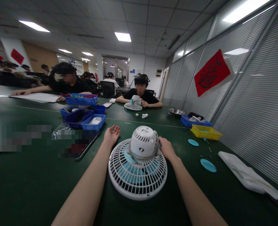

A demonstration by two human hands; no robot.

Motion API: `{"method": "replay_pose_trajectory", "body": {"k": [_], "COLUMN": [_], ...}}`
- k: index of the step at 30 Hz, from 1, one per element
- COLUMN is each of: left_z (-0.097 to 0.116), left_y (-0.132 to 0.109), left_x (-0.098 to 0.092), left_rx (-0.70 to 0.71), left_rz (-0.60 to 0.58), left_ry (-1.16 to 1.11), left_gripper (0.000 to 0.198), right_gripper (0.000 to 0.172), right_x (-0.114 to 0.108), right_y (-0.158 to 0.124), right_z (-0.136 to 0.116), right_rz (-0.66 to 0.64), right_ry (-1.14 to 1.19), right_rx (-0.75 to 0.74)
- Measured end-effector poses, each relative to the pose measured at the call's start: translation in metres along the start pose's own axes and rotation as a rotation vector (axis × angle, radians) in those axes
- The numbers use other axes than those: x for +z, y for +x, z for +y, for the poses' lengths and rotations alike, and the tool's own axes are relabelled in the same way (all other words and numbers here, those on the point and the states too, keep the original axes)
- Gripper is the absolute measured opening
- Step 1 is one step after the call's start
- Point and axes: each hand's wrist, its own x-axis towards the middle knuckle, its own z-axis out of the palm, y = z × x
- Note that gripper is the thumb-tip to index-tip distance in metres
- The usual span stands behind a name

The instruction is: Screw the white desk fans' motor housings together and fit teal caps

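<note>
Though face-down, white fan (137, 169), blue-bladed.

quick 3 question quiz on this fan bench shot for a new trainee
1. True or false: the left hand is clamped around the motor housing.
2. What colour are the blades behind the white grille? A red, B light blue, C black.
3. Which hand rests against the side of the motor housing?
Key: 1 false, it lies open on the green table beside the fan; 2 B; 3 the right hand.
</note>
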Motion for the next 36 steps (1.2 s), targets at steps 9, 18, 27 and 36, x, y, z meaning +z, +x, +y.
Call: {"method": "replay_pose_trajectory", "body": {"k": [9, 18, 27, 36], "left_z": [0.0002, 0.0002, 0.0004, 0.0005], "left_y": [0.0001, -0.0007, -0.0013, -0.0018], "left_x": [-0.0004, 0.0000, 0.0007, 0.0005], "left_rx": [0.000, 0.000, -0.001, -0.001], "left_rz": [0.001, 0.000, 0.007, 0.002], "left_ry": [0.001, 0.004, 0.006, 0.006], "left_gripper": [0.017, 0.018, 0.018, 0.018], "right_gripper": [0.012, 0.013, 0.012, 0.011], "right_x": [-0.0008, 0.0030, 0.0028, 0.0038], "right_y": [-0.0005, 0.0014, 0.0010, 0.0006], "right_z": [-0.0005, 0.0027, 0.0027, 0.0031], "right_rz": [-0.006, 0.006, 0.007, 0.014], "right_ry": [-0.001, -0.001, 0.002, 0.014], "right_rx": [0.001, -0.015, -0.014, -0.013]}}
